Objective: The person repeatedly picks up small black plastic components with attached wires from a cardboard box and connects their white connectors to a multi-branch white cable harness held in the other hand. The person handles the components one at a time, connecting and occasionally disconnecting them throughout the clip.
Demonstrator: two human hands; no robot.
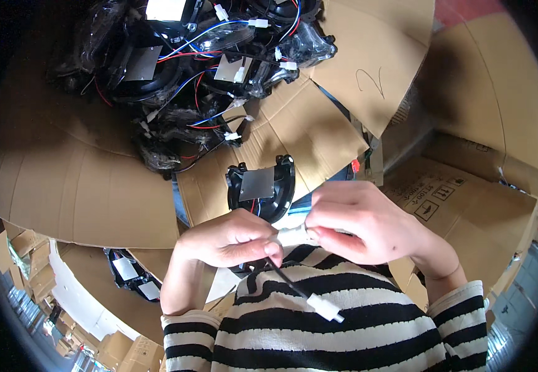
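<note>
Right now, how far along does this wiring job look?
Done, apparently: a pile of wired black units on the cardboard. In hand: left hand and right hand meet at a white connector. Left: a loose white plug dangles unattached.

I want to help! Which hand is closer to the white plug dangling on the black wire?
Left. The left hand already pinches the black wire just above the white plug; the right hand is busy with another white piece.

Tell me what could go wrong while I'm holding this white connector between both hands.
The loose cable end with the white plug dangles over the striped shirt and might snag. The black round part hangs near the hands and could tug on its red wires. The right hand hides the white connector, so misalignment could go unnoticed.
</note>
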